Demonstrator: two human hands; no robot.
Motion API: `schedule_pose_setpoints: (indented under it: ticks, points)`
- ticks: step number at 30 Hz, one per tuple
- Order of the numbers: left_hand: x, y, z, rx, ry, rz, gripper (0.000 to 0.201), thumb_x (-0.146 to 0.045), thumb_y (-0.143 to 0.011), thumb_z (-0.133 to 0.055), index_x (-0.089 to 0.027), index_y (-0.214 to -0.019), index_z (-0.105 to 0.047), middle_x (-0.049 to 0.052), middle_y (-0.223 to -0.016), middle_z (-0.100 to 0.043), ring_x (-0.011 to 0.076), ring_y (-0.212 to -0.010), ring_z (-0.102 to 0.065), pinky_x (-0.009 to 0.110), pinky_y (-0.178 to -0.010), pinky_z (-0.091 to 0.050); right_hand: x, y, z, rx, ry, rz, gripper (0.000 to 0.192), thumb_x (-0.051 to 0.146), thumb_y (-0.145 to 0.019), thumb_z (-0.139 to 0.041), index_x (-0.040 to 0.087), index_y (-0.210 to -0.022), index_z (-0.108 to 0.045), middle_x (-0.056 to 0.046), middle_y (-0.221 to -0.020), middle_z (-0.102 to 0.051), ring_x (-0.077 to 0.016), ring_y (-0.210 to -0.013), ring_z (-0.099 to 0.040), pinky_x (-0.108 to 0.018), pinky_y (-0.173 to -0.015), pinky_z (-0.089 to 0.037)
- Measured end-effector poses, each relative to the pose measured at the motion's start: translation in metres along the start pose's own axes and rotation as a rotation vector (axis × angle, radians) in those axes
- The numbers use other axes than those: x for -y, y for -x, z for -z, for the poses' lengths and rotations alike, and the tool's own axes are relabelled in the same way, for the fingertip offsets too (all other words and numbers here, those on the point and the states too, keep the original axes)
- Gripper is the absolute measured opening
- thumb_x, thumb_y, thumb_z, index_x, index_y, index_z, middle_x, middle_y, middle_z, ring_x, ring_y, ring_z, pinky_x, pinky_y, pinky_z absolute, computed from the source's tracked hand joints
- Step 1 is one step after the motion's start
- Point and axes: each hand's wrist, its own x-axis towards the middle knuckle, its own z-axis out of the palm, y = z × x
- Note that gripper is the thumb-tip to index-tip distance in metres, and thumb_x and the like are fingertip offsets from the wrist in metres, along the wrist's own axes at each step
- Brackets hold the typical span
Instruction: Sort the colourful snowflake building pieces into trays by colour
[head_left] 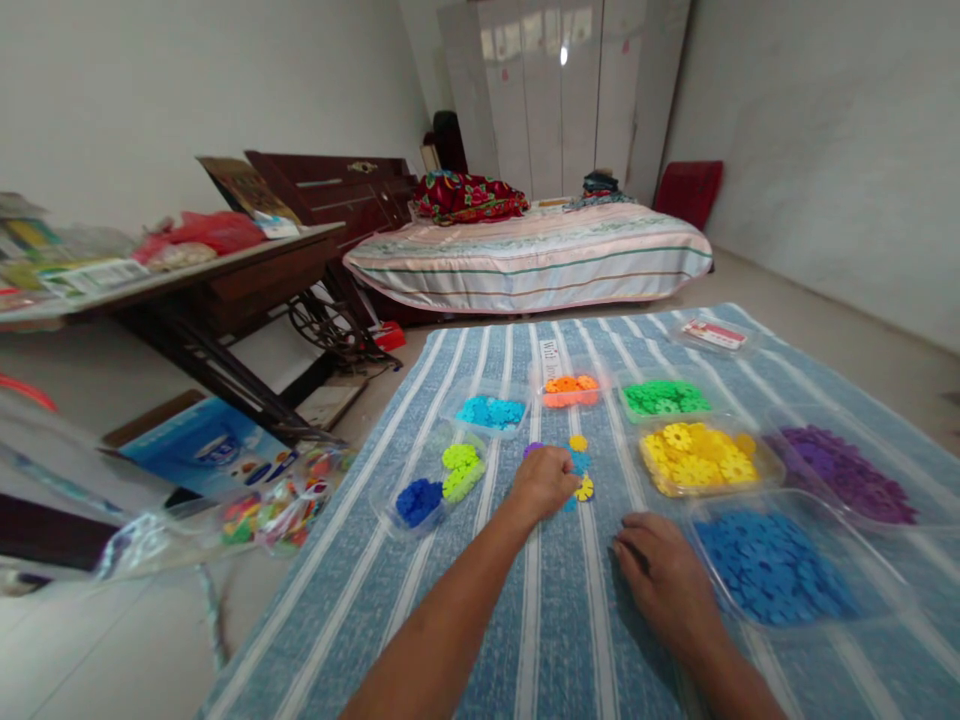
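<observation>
Head view: a blue striped cloth (525,620) is seen spread flat, with clear plastic trays of flower-shaped pieces set out on it; the left hand (544,482) is laid over a small loose cluster of pieces (579,470) near the middle of the cloth, its fingers curled down onto them, though whether any piece is actually gripped cannot be told; a yellow piece and a pale blue piece are seen just beside the knuckles, and a purple one peeks out behind the hand; the right hand (660,575) is rested palm-down on the cloth, fingers loosely together and nothing held, just beside the tray of blue pieces (772,570); beyond that tray the tray of yellow pieces (701,455) is placed, and to its right the tray of purple pieces (844,470); further back a row is formed by the tray of light blue pieces (491,410), the tray of orange pieces (570,390) and the tray of green pieces (664,398); to the left of the left hand a tray of lime and dark blue pieces (442,485) is seen; off the cloth's left edge a clear bag of mixed pieces (277,505) is lying on the floor; a bed (525,260) is seen behind, and a dark counter (225,290) stacked with items at the left.
</observation>
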Motion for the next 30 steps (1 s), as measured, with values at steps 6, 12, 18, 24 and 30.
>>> schedule_pose_setpoints:
  ticks: [6,12,18,24,30]
  points:
    - [0.028,-0.014,0.05,-0.081,-0.016,0.075,0.017,-0.028,-0.074,-0.057,-0.015,-0.075,-0.069,0.002,-0.074,-0.066,0.0146,-0.074,-0.06,0.022,-0.063,-0.041,-0.002,0.001,-0.001,-0.015,-0.003,0.01,0.019,0.022,-0.084,-0.049,0.018,-0.081,-0.068,-0.01,-0.095,-0.064,-0.0221,-0.092,-0.058,-0.038,-0.085,-0.046]
    - [0.049,-0.017,0.095,-0.328,-0.153,0.255,0.041,-0.04,-0.082,-0.049,-0.013,-0.111,-0.059,0.014,-0.108,-0.064,0.0245,-0.097,-0.059,0.032,-0.079,-0.044,-0.002,0.001,-0.002,-0.017,-0.011,0.006,0.019,0.022,-0.084,-0.049,0.017,-0.08,-0.068,-0.011,-0.095,-0.064,-0.0224,-0.092,-0.057,-0.039,-0.085,-0.046]
    - [0.024,0.004,0.043,0.063,-0.147,-0.022,0.021,-0.031,-0.075,-0.056,-0.019,-0.088,-0.066,0.006,-0.093,-0.068,0.0203,-0.09,-0.062,0.026,-0.075,-0.045,-0.002,0.0,-0.002,-0.011,-0.001,0.01,0.018,0.021,-0.084,-0.05,0.019,-0.08,-0.067,-0.01,-0.096,-0.064,-0.0222,-0.092,-0.057,-0.039,-0.085,-0.046]
    - [0.01,0.007,0.009,0.073,-0.147,0.008,0.026,-0.029,-0.073,-0.055,-0.017,-0.095,-0.064,0.012,-0.103,-0.064,0.026,-0.098,-0.06,0.033,-0.081,-0.046,-0.001,-0.001,-0.001,-0.014,-0.003,-0.003,0.018,0.021,-0.084,-0.05,0.019,-0.079,-0.067,-0.01,-0.095,-0.064,-0.0215,-0.092,-0.058,-0.037,-0.085,-0.046]
    - [0.011,0.002,0.005,0.04,-0.062,0.05,0.017,-0.021,-0.069,-0.058,-0.017,-0.084,-0.063,0.008,-0.094,-0.065,0.0228,-0.092,-0.061,0.03,-0.077,-0.045,-0.002,0.001,-0.002,-0.012,0.0,0.001,0.018,0.022,-0.083,-0.05,0.019,-0.08,-0.068,-0.009,-0.096,-0.065,-0.0215,-0.093,-0.058,-0.037,-0.085,-0.046]
